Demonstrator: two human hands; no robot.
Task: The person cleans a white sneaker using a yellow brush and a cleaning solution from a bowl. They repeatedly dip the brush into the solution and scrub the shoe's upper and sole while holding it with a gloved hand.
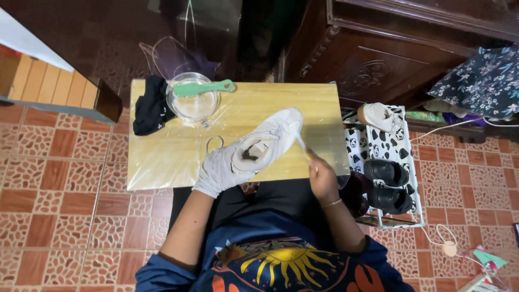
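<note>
A white sneaker (275, 134) lies tilted on a small wooden table (162, 157) covered with clear plastic. My left hand (219, 172), in a white glove, grips the sneaker at its heel opening. My right hand (321, 177), bare with a thin bracelet, holds a slim toothbrush (301, 145) whose head touches the side of the sneaker near its toe.
A clear bowl of water (193, 103) with a green brush (203, 87) across it stands at the table's back left, beside a black cloth (151, 105). A shoe rack (403, 157) with black shoes (386, 172) and a white shoe (377, 115) stands right. A dark wooden cabinet (378, 59) is behind.
</note>
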